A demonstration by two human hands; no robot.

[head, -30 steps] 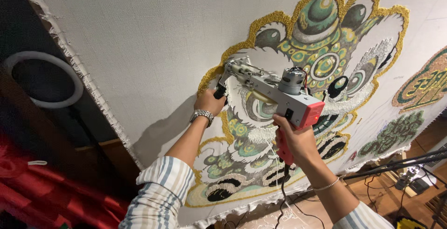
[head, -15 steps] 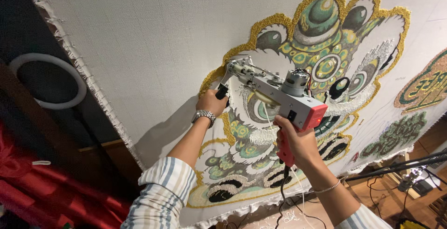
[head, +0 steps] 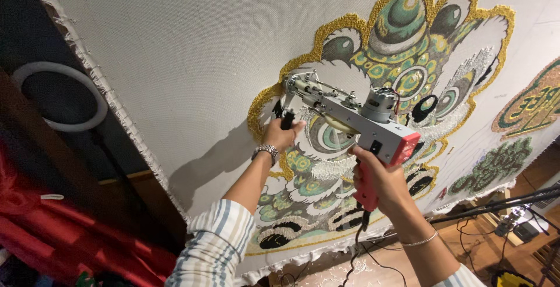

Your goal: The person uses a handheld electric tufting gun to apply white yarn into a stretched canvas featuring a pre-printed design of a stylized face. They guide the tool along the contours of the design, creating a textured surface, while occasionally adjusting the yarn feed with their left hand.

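right hand [head: 379,179] wrapped tight round the red pistol grip of a grey metal tufting gun [head: 350,115], cord hanging below. left hand [head: 283,134] closed on the gun's black front handle, likely to steady the nose. two grips, likely for keeping the tool square to the cloth. gun tip pressed against stretched pale backing cloth [head: 175,48], at the gold-edged green and white tufted lion-head design [head: 402,59]. further left, white ring light [head: 58,97] and red drape [head: 70,228].
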